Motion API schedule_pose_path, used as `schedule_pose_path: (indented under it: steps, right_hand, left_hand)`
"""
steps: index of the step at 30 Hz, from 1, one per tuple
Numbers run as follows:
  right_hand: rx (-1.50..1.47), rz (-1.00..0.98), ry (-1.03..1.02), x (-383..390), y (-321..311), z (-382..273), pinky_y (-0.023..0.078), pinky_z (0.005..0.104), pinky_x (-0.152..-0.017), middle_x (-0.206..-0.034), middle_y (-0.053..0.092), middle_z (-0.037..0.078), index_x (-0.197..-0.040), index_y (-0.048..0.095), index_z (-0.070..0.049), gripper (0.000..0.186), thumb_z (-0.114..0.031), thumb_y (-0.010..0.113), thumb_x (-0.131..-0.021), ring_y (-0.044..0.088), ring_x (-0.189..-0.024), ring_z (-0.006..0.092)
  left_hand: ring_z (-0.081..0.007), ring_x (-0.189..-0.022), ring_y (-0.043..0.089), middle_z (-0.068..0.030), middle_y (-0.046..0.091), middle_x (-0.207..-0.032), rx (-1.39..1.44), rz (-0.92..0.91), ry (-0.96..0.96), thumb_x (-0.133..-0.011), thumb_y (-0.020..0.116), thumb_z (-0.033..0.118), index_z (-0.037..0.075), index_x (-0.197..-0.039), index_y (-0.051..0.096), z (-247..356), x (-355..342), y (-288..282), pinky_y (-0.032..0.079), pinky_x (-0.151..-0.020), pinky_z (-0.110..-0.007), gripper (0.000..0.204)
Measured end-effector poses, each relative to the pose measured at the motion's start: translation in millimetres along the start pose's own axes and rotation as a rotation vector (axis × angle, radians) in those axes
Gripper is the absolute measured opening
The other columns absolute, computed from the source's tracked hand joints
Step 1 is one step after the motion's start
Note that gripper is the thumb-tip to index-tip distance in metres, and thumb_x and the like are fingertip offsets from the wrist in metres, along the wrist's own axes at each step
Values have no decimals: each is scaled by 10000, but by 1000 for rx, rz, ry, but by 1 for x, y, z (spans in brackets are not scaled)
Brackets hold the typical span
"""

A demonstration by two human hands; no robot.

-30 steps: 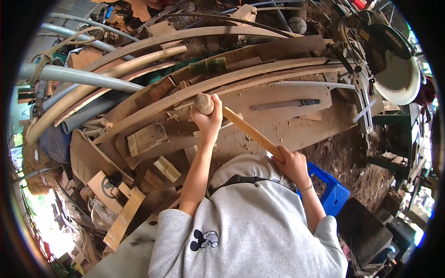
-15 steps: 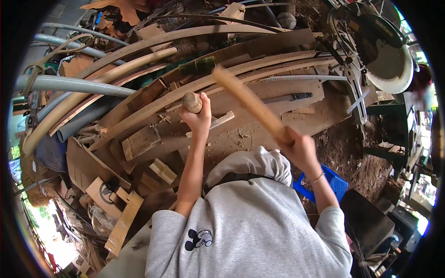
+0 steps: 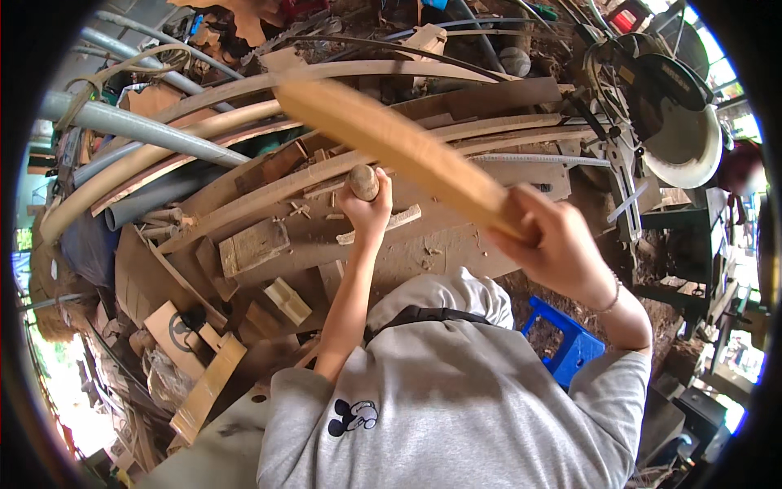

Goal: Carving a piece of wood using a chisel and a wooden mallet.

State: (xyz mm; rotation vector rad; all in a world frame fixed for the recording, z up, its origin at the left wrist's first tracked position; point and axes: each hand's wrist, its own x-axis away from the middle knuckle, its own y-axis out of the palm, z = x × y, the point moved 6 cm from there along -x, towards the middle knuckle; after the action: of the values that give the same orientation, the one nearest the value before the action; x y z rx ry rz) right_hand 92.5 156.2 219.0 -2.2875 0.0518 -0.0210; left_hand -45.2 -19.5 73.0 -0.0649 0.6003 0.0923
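My left hand (image 3: 371, 210) is closed around an upright wooden handle (image 3: 364, 182) with a rounded top; its lower end is hidden beneath the fist. Close below that hand lies a small pale strip of wood (image 3: 399, 218) on the workbench board (image 3: 456, 236), among shavings. My right hand (image 3: 562, 244) grips one end of a long, thick wooden bar (image 3: 407, 151). Raised toward the camera, the bar slants up to the far left, above and beyond the left hand, and its far end is blurred.
Long boards and grey pipes (image 3: 147, 130) fill the far left. A mitre saw (image 3: 668, 138) stands at the far right, and a blue plastic stool (image 3: 574, 350) is at my right side. Wooden offcuts (image 3: 285, 300) lie on the left.
My right hand has come up closer to the camera, and the wooden bar has swung farther left. My left hand still holds the handle, appearing slightly farther right and lower in view.
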Motion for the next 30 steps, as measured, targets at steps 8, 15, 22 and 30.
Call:
schedule_pose_path:
  steps: [8,15,22,30]
  right_hand:
    - [62,-29,-14,7,27,19,431,420,-463,-570,539,177,-936,447,-10,297,-183,624,-770,565,-528,360]
    - [-344,298,-52,16,12,5,437,346,-438,-563,531,152,-924,439,-15,273,-144,627,-775,574,-499,325]
    - [-175,214,-40,20,5,6,434,332,-444,-557,531,129,-903,461,-16,254,-145,637,-772,582,-491,286]
    - [-585,232,251,38,28,45,413,256,-453,-587,545,99,-872,475,28,211,-86,632,-788,566,-492,150]
  left_hand:
    - [-97,-458,503,-42,522,-515,-14,-25,35,-736,620,44,-5,-615,510,0,-2,6,386,-437,-244,171]
    - [-104,-471,514,-46,527,-528,-130,-70,40,-717,618,25,-6,-633,513,0,2,7,395,-445,-249,138]
    - [-87,-482,458,-40,488,-534,-93,-135,120,-716,602,14,29,-624,470,0,7,8,380,-460,-236,162]
    - [-58,-489,414,-13,438,-517,-110,-120,-11,-740,591,21,29,-614,455,-1,1,1,356,-468,-205,185]
